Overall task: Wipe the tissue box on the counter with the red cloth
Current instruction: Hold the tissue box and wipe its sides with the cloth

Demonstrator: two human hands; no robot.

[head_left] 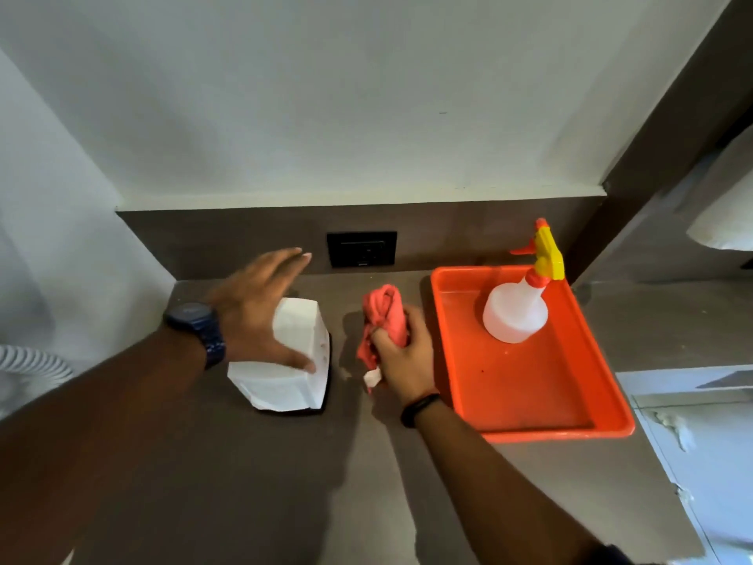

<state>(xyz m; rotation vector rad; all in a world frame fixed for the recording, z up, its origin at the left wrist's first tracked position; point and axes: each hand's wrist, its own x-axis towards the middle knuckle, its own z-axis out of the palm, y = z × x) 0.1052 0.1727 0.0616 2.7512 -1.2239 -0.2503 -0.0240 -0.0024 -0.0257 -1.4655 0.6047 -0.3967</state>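
Near the surface's back edge, left hand [260, 307] spreads open over the tissue box [285, 360] to steady it, right hand [401, 352] clamped on the bunched red cloth [385, 311], ready to wipe

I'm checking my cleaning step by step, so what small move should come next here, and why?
Probably bring the right hand left so the red cloth lands on the tissue box. The cloth is bunched in that hand, beside the box and not touching it, while the left hand is open over the box with its thumb on it, seemingly ready to steady it.
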